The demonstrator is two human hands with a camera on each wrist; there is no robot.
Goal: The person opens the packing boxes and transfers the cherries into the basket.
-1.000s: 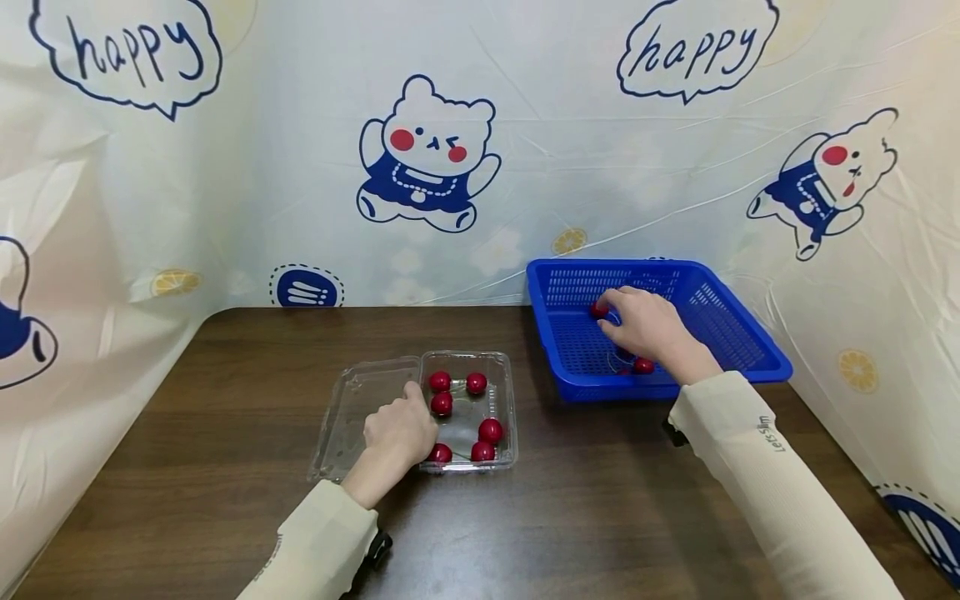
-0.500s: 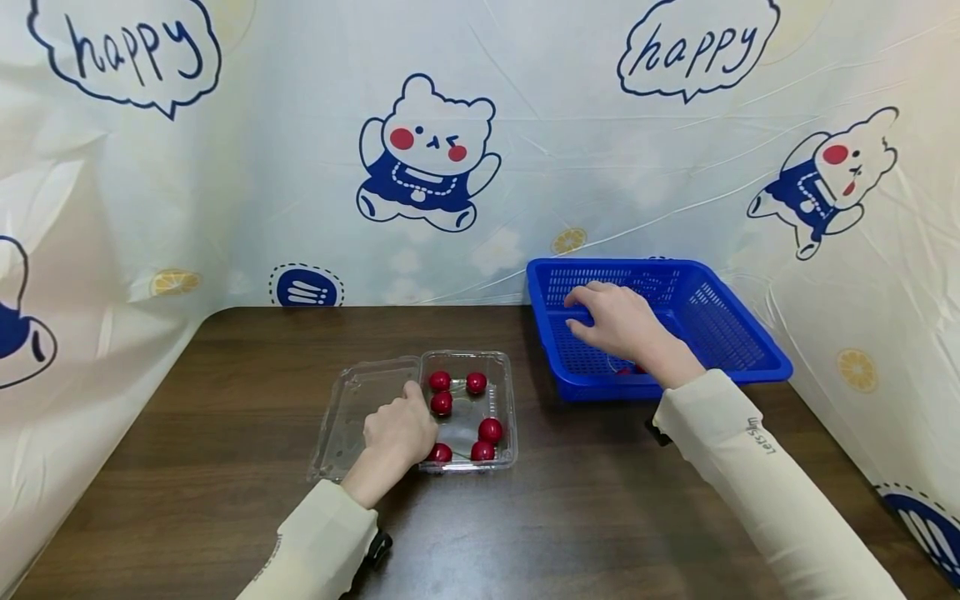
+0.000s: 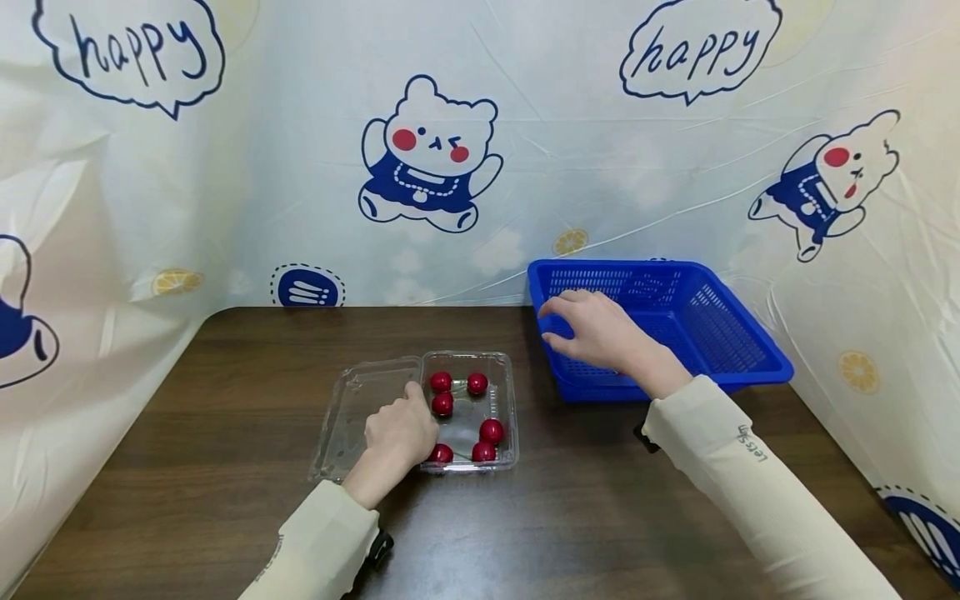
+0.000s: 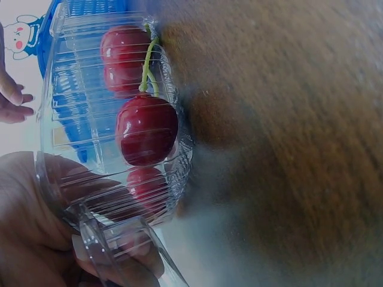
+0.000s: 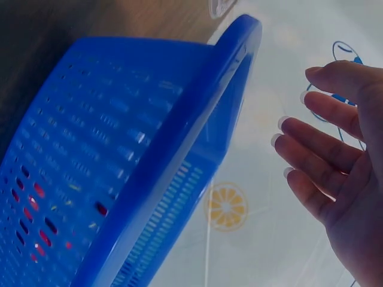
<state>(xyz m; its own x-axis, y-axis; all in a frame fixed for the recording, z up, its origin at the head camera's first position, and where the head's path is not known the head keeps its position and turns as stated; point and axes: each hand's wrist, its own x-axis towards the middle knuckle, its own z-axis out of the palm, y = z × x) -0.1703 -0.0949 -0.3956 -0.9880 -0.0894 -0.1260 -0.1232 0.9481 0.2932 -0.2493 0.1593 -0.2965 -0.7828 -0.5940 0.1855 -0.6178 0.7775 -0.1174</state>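
Note:
A clear plastic clamshell box (image 3: 512, 417) lies with its lid (image 3: 341, 417) folded out to the left. Several red cherries (image 3: 491, 431) with green stems are inside it. My left hand (image 3: 401, 429) grips the box at its hinge side; in the left wrist view, its fingers (image 4: 140, 254) show by the hinge. Over the left part of a blue plastic basket (image 3: 720, 333) hovers my right hand (image 3: 596, 332), fingers loosely spread and holding nothing. Through the basket's holes, red cherries (image 5: 39, 190) show in the right wrist view; from the head, my hand and forearm mostly cover them.
A dark brown wooden table (image 3: 225, 400) carries both containers, the basket at the back right. Behind it hangs a pale printed curtain (image 3: 300, 167). Bare tabletop (image 3: 540, 517) lies in front of the box and basket.
My right hand has let go of a cherry in the basket, then risen and moved left toward the basket's left rim. The left hand and the box have stayed put.

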